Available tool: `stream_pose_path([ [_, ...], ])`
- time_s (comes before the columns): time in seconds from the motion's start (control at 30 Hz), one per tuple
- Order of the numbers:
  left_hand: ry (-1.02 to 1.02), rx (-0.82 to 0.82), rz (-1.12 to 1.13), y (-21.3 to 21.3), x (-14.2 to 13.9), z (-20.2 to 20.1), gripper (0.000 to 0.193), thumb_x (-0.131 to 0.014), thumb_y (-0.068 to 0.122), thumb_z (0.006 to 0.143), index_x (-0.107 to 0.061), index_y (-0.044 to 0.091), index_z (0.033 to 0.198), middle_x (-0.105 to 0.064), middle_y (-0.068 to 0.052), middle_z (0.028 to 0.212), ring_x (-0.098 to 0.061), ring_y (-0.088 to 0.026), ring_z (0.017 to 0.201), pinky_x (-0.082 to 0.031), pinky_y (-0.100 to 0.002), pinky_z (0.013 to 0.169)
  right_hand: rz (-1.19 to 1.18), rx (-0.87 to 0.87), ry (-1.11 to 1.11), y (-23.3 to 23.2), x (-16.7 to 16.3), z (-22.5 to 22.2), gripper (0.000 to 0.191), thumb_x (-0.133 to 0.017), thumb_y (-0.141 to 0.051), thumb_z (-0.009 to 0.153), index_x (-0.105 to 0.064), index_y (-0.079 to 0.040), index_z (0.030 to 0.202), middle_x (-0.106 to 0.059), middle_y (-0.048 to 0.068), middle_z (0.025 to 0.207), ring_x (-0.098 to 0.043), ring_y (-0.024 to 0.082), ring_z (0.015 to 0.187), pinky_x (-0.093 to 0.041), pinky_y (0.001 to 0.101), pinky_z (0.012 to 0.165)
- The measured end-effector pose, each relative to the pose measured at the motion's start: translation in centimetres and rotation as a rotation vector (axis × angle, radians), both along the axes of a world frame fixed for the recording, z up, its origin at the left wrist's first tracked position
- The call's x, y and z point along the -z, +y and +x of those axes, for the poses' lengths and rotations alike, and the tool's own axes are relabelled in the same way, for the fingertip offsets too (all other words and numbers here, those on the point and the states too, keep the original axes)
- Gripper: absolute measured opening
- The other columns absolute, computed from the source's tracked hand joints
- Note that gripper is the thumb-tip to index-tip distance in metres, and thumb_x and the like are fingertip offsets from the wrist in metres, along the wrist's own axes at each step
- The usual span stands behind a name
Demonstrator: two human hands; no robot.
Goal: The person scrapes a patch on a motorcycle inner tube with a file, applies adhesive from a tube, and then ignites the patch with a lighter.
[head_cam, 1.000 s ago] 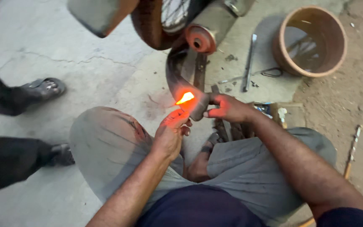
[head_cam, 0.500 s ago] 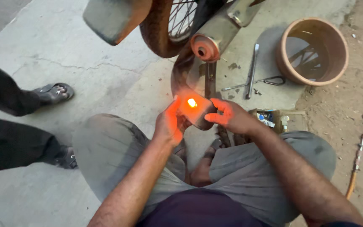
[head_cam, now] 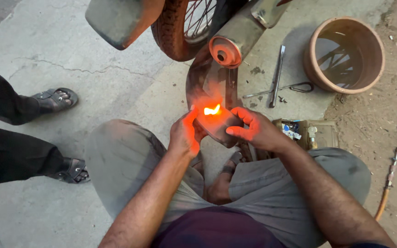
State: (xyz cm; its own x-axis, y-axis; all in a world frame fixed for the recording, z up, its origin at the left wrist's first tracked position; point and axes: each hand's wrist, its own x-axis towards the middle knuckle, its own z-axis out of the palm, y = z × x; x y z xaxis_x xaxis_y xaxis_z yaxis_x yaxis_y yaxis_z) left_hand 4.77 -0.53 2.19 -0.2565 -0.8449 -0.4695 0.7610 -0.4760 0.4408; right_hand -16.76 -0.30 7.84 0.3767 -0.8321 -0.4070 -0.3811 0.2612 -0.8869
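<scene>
Head view shows the left hand (head_cam: 184, 134) and right hand (head_cam: 256, 131) both gripping a dark rubber piece (head_cam: 217, 125) above the lap, a small flame (head_cam: 212, 110) on top. It looks light, bendy and hot; the edges seem safest.

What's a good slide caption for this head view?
Both hands hold a rubber strip with a flame on it.

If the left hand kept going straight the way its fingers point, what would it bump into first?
Probably the small flame on the dark rubber strip that the left hand already touches; beyond it, the round exhaust end. Depth is unclear.
</scene>
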Motion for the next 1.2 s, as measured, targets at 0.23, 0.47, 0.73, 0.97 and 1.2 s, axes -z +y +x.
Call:
stream_pose_path([
  [0.23,-0.058,0.013,0.022,0.2,0.6,-0.2,0.040,-0.050,0.032,0.106,-0.063,-0.003,0.122,-0.073,-0.015,0.109,-0.073,-0.028,0.092,-0.058,-0.046,0.084,0.023,0.010,-0.028,0.3,0.4,-0.5,0.036,-0.073,-0.016,0.089,-0.063,-0.004,0.122,-0.071,0.001,0.099,-0.064,0.008,0.088,-0.056,0.0278,0.079],
  [0.47,-0.033,0.009,-0.023,0.3,0.5,-0.4,0.043,-0.049,0.034,0.106,-0.062,-0.003,0.126,-0.072,-0.015,0.113,-0.072,-0.027,0.096,-0.058,-0.045,0.086,0.017,0.005,-0.132,0.3,1.3,-1.0,0.031,-0.071,-0.015,0.092,-0.060,-0.003,0.119,-0.067,-0.001,0.100,-0.060,0.005,0.090,-0.053,0.0257,0.080],
  [0.73,-0.069,0.059,-0.004,0.1,0.0,-0.3,0.044,-0.047,0.035,0.107,-0.063,0.000,0.128,-0.071,-0.013,0.119,-0.068,-0.027,0.103,-0.055,-0.044,0.088,0.029,0.005,-0.207,0.2,2.0,-1.8,0.024,-0.072,-0.014,0.094,-0.061,-0.003,0.112,-0.064,-0.001,0.097,-0.059,0.006,0.089,-0.051,0.0264,0.079],
  [0.97,-0.037,0.006,-0.017,0.2,0.1,-0.3,0.042,-0.048,0.033,0.105,-0.063,0.001,0.128,-0.072,-0.012,0.120,-0.071,-0.024,0.104,-0.057,-0.041,0.087,0.074,0.000,-0.191,0.2,1.5,-1.1,0.030,-0.071,-0.016,0.093,-0.062,-0.002,0.118,-0.068,0.001,0.101,-0.063,0.007,0.090,-0.055,0.0272,0.081],
  [1.2,0.054,-0.023,-0.032,0.4,0.7,0.0,0.040,-0.050,0.031,0.109,-0.062,-0.003,0.126,-0.070,-0.012,0.107,-0.069,-0.027,0.093,-0.058,-0.042,0.081,-0.011,0.023,0.082,0.1,0.7,-1.0,0.033,-0.075,-0.020,0.087,-0.065,-0.004,0.113,-0.068,0.001,0.094,-0.060,0.007,0.085,-0.052,0.0265,0.074],
])
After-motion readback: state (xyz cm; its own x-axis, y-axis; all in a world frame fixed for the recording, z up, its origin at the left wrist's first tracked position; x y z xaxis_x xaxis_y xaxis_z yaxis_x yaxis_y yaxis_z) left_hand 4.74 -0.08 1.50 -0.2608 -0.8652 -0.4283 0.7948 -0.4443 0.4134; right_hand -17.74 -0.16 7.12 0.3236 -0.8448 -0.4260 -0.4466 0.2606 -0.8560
